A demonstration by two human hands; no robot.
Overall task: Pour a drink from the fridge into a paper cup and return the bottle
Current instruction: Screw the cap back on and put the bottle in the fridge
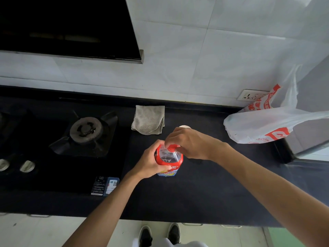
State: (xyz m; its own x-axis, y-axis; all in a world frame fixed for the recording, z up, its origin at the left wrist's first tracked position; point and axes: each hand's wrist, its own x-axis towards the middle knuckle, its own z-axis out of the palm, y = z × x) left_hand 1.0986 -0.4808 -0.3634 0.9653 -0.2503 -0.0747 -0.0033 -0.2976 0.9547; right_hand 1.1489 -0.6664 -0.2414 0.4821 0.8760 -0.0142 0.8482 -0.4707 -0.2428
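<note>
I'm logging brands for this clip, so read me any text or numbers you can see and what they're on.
Bottle label: colourful print, too blurred to read.
Plastic bag: red printed characters and logo, not legible.
Stickers on the stove: small print and a QR code, too small to read.
Nothing else carries text.

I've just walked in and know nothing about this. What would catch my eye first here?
Most likely the bottle with its bright red label, standing on the black counter at the centre: the left hand grips its body while the right hand pinches the red cap. Next, the white plastic bag with red print at the right, and the grey folded cloth beside the gas burner.
</note>
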